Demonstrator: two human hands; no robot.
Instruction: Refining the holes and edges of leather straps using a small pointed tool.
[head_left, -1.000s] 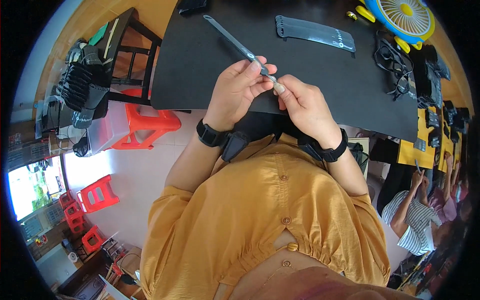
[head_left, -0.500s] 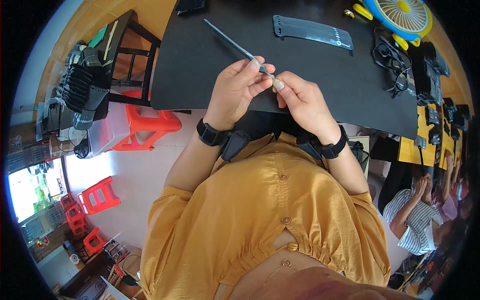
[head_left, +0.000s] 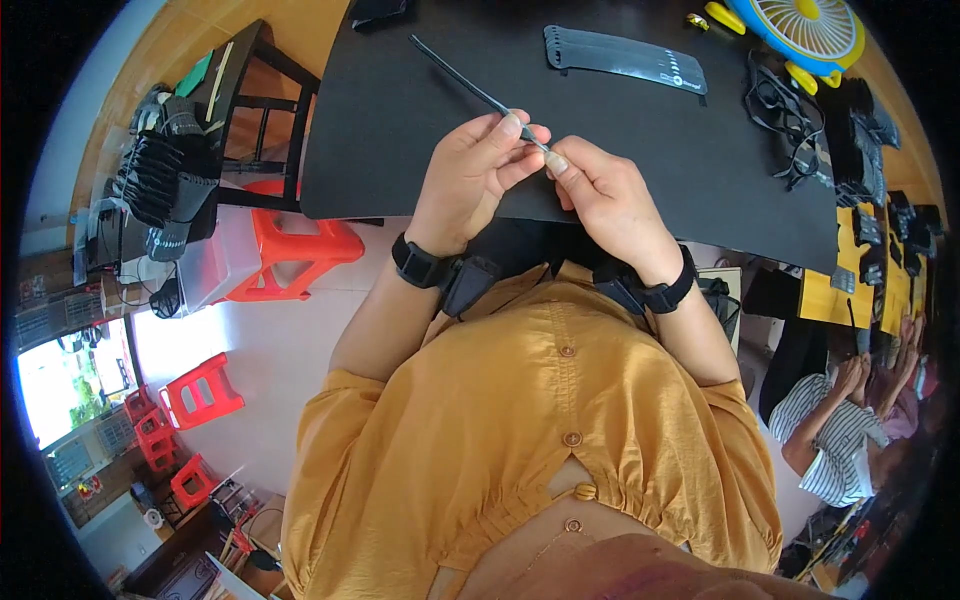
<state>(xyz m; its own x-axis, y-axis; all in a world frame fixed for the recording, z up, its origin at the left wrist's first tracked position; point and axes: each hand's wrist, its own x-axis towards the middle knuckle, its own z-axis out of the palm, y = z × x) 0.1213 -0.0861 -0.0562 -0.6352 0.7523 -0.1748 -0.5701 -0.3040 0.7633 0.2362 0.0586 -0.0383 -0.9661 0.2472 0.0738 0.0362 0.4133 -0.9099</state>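
Over the matte black tabletop (head_left: 400, 150), a slender dark strap with a smooth sheen (head_left: 456, 75) slants away leftward from both pinching hands, the right hand (head_left: 606, 193) gripping its near end, the left hand (head_left: 475, 165) clasping it just beside.

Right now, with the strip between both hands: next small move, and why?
I'd probably roll the black strip flat with the left hand, the right hand pinching its near end: it appears nearly edge-on, so its broad face barely shows, unlike the flat strips on the table.
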